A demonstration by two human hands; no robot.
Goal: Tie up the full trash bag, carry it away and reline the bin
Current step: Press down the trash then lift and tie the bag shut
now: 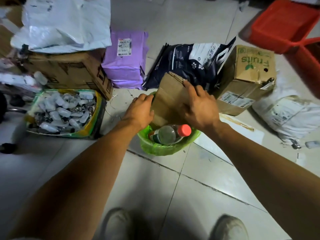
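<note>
A small bin lined with a green trash bag (155,148) stands on the tiled floor in front of me. A clear plastic bottle with a pink cap (170,133) lies on top of the rubbish. A folded piece of brown cardboard (170,99) sticks up out of the bin's far side. My left hand (141,110) grips the cardboard's left edge. My right hand (199,106) lies flat over its right side, fingers spread along the top. The bin's body is hidden under the bag.
Left of the bin sits an open box of small plastic bottles (62,111), with a big cardboard box (69,70) and purple parcels (124,61) behind. A dark pet-food bag (190,63) and a "Fruits" box (247,78) stand behind the bin. Red stool (284,23) far right. My shoes show below.
</note>
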